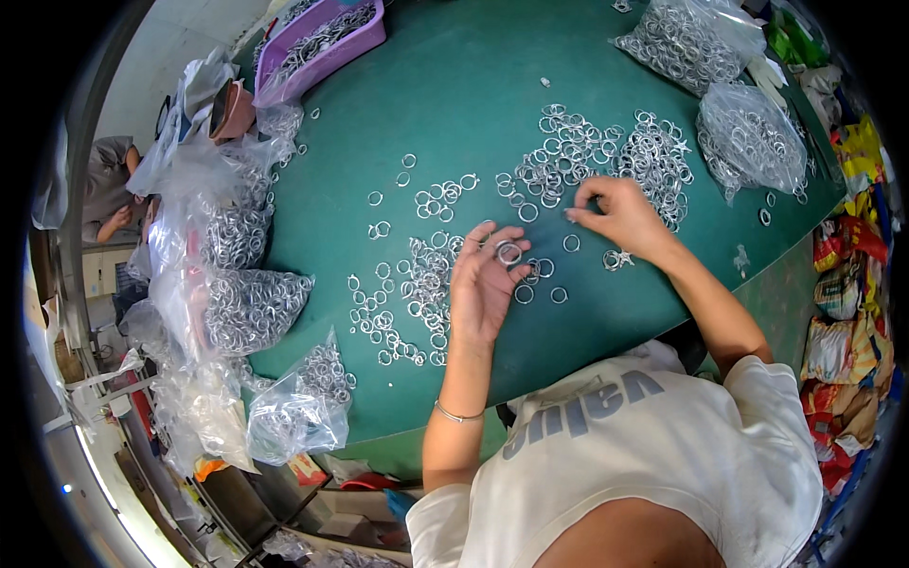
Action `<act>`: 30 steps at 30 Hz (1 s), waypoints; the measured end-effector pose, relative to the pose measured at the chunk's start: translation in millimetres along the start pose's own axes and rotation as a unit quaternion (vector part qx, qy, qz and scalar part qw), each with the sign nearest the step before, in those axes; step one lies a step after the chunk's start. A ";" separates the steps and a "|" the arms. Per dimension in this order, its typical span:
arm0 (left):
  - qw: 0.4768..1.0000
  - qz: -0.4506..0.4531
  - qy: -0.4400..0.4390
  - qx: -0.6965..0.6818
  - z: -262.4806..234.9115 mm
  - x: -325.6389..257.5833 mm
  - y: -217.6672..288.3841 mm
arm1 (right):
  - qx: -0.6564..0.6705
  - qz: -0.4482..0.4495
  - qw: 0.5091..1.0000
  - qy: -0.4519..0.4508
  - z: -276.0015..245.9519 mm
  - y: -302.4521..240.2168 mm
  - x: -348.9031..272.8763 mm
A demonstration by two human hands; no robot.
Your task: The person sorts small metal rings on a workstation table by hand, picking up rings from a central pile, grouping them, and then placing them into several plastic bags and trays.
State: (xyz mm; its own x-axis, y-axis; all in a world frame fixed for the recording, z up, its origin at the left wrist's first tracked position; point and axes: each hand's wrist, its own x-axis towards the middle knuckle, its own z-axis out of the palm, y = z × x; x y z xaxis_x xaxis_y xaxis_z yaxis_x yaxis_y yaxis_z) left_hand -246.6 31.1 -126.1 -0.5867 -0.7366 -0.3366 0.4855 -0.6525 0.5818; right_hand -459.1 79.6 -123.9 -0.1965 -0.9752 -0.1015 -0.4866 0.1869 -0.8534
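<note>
My left hand (485, 289) is palm up over the green table, its fingers curled around a silver metal ring (508, 253). My right hand (620, 216) hangs a short way to the right, thumb and forefinger brought close together. Whatever is at its fingertips is too small to make out. Beneath and between the hands lie a few loose rings (560, 295). A heap of rings (428, 284) spreads left of my left hand, and another pile of rings (655, 156) lies just beyond my right hand. Near my right wrist rests a star-shaped metal piece (620, 257).
A purple bin (327, 52) of metal parts stands at the far left of the green table (454, 85). Clear bags of rings (251, 308) line the left edge; more bags (753, 137) sit far right. Another person (114, 189) is at the left, beyond the table. Colourful sacks (843, 312) stand right.
</note>
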 end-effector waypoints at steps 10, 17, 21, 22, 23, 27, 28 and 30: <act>0.557 0.327 0.053 0.762 3.8 41.6 -24.3 | -0.181 -0.102 0.978 0.019 4.1 -6.5 -18.9; 0.995 -0.095 -0.019 0.015 6.6 12.3 3.5 | -0.225 -0.142 0.963 -0.040 3.4 3.8 -36.1; 0.995 -0.093 -0.030 -0.036 -10.3 -5.2 3.5 | -0.061 -0.110 0.988 -0.083 -3.8 4.2 -33.8; 0.992 -0.096 -0.044 -0.069 -13.3 -5.3 2.9 | 0.016 -0.080 0.990 -0.113 -9.1 0.6 -32.0; 0.995 -0.083 -0.032 -0.051 -14.2 -6.9 2.2 | 0.204 -0.014 0.965 -0.162 -12.5 0.3 -29.5; 0.997 -0.068 0.024 0.035 -6.5 -7.1 -0.1 | 0.585 0.154 0.763 -0.228 -20.0 -12.6 -18.4; 0.995 -0.071 0.043 0.058 -6.2 -6.7 -2.7 | 0.599 0.169 0.752 -0.220 -15.1 -4.9 -12.2; 0.985 -0.028 0.095 0.139 -1.1 -9.9 -11.5 | 0.485 0.184 0.834 -0.189 -8.2 2.3 1.5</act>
State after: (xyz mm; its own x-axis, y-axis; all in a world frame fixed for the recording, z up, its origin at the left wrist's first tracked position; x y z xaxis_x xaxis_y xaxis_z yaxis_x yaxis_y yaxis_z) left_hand -245.7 45.7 -130.3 -0.4635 -0.7376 -0.4911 0.2444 -0.6391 0.7292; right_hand -467.5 79.5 -121.8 0.1904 -0.8753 -0.4445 0.5018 0.4760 -0.7222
